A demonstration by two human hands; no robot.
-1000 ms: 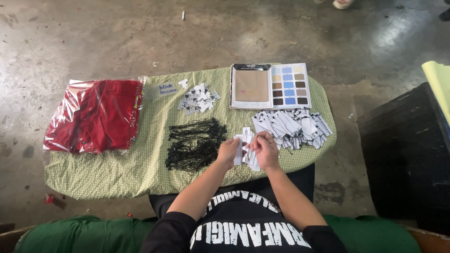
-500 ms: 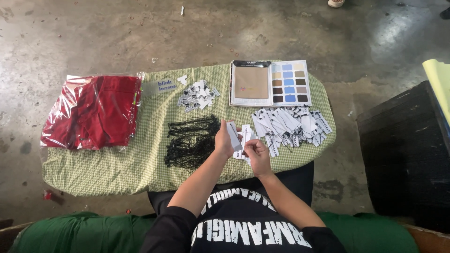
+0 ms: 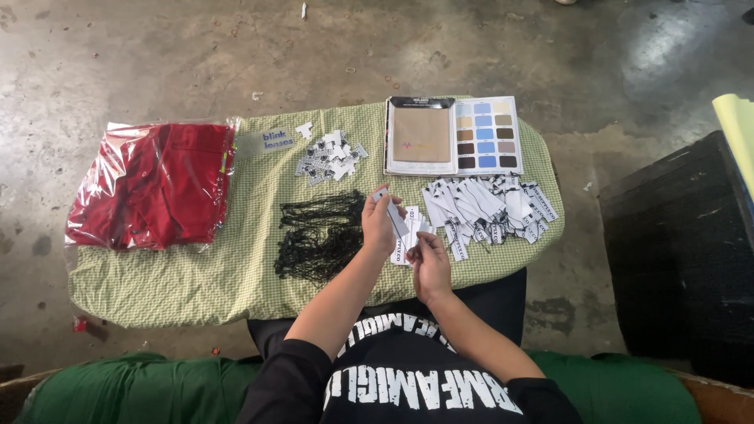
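Observation:
My left hand pinches one long white paper tag and holds it tilted above the green checked cloth. Just below and to the right, my right hand has its fingers closed near a few tags lying on the cloth; whether it grips anything I cannot tell. A pile of black strings lies left of my left hand. A large heap of white tags is spread to the right of both hands.
A clear bag of red garments lies at the cloth's left end. A small pile of little white tags and an open colour swatch book sit at the back. A black box stands to the right on the concrete floor.
Both hands have shifted slightly left from the tag heap toward the black strings. My left hand has lifted a single tag up, and my right hand has dropped lower, away from it.

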